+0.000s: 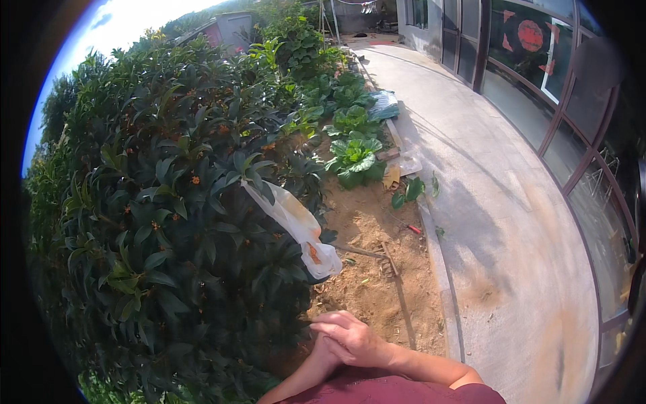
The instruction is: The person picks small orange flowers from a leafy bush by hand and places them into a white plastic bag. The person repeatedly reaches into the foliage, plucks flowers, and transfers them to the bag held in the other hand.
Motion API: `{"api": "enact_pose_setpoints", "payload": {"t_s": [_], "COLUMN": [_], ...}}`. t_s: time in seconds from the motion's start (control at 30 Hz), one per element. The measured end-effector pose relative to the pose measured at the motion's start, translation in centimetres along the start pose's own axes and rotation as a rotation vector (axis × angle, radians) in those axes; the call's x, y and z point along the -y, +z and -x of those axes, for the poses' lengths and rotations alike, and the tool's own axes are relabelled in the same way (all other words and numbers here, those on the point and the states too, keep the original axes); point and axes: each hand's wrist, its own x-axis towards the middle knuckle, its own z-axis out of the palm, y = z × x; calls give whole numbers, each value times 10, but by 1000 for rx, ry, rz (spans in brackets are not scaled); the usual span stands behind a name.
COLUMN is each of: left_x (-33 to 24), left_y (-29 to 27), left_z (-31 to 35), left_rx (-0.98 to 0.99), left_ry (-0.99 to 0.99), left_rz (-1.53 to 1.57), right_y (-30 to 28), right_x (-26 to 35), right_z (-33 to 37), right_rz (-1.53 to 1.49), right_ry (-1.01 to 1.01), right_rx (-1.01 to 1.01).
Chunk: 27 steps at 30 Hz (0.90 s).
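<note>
At the lower middle, close to my maroon top, my right hand (pixel 354 341) is closed over my left hand (pixel 324 361). The fingers of the left one are mostly hidden beneath. Nothing else shows in this clasp. Just beyond the hands, a white plastic bag (pixel 289 217) hangs by its top from a branch of the leafy bush (pixel 168 236). Something orange shows through near the bag's bottom. Small orange flower clusters (pixel 195 180) dot the dark green leaves.
A long-handled tool (pixel 400 293) lies on bare soil (pixel 360 289), with a small red-handled tool (pixel 414 229) farther off. Leafy cabbages (pixel 356 158) grow beyond. A low curb (pixel 441 276) separates the bed from the concrete path (pixel 511 269). Glazed doors (pixel 585 114) line the right.
</note>
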Motion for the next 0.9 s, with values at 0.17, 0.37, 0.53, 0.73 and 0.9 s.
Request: {"api": "enact_pose_setpoints", "payload": {"t_s": [0.17, 0.37, 0.53, 0.73, 0.9], "left_x": [-29, -70, -93, -114, -135], "left_y": [0, 28, 51, 91, 85], "left_z": [-33, -59, -82, -120, -165], "left_rx": [318, 403, 351, 228, 11], "left_ry": [-275, -102, 5, 63, 420], "left_rz": [206, 348, 362, 283, 221], "right_y": [-36, -18, -37, -73, -88], "right_x": [-54, -149, -191, -202, -203], "right_z": [-47, -122, -140, -139, -143], "right_rz": [277, 464, 279, 134, -54], "right_ry": [158, 178, 422, 545, 595], "right_rx": [-179, 61, 81, 123, 186]}}
